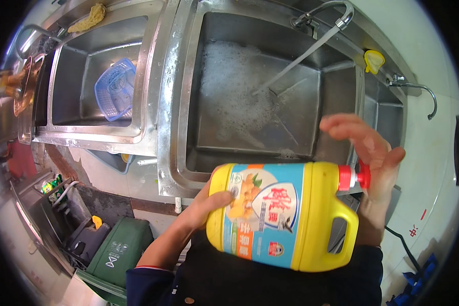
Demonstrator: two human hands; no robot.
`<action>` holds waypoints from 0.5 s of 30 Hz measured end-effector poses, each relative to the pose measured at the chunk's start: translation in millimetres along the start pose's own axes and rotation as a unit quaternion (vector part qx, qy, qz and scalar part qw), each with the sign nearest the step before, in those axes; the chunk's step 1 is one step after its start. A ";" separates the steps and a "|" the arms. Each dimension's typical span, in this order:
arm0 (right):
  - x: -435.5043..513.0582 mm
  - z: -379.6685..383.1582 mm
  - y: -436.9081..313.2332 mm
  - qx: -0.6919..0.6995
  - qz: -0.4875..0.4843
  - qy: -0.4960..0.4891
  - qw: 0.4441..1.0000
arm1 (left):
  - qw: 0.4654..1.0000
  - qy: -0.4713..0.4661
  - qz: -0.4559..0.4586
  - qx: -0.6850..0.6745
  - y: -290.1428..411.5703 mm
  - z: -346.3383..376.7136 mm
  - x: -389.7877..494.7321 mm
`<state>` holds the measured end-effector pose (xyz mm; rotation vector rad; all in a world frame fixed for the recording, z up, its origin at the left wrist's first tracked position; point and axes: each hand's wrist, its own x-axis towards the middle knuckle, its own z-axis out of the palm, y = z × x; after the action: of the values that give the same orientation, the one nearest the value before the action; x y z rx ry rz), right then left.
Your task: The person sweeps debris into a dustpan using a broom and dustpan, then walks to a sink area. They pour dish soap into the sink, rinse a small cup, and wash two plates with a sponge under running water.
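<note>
A large yellow plastic jug of dish detergent point(267, 214) with a blue label lies on its side in front of my body. My left hand point(210, 202) grips its base end, thumb over the label. At the red pump cap point(357, 177), my right hand point(371, 157) is raised with fingers apart, its palm against or just behind the pump head; contact cannot be told. Beyond the jug is a large stainless steel sink point(178, 114) holding foamy water. A stream runs into it from a curved faucet point(342, 23).
The left sink holds a blue plastic basket point(115, 90); a yellowish cloth point(88, 19) lies on its back rim. A yellow-rimmed strainer point(375, 61) and another faucet point(417, 86) are at right. Below left stands a green bin point(118, 248).
</note>
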<state>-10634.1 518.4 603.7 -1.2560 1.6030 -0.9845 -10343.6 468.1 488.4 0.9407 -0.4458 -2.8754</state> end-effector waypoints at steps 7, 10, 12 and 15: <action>20.8 16.0 27.1 -0.059 0.020 0.038 0.997 | 0.999 0.042 0.015 -0.004 -4.7 0.1 7.7; 15.3 13.5 14.2 0.016 0.109 0.025 0.994 | 0.999 0.015 0.041 0.008 2.7 -5.3 -0.2; 7.7 10.7 -0.2 0.094 0.024 -0.034 0.995 | 0.999 -0.002 0.036 0.016 7.4 -7.6 -4.5; 3.7 17.0 -3.2 0.033 -0.024 0.033 0.999 | 0.999 0.016 0.032 0.026 6.5 -6.0 -4.1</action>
<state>-10617.6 512.9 600.5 -1.2348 1.5836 -1.1098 -10336.8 461.0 488.0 0.9590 -0.5404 -2.8002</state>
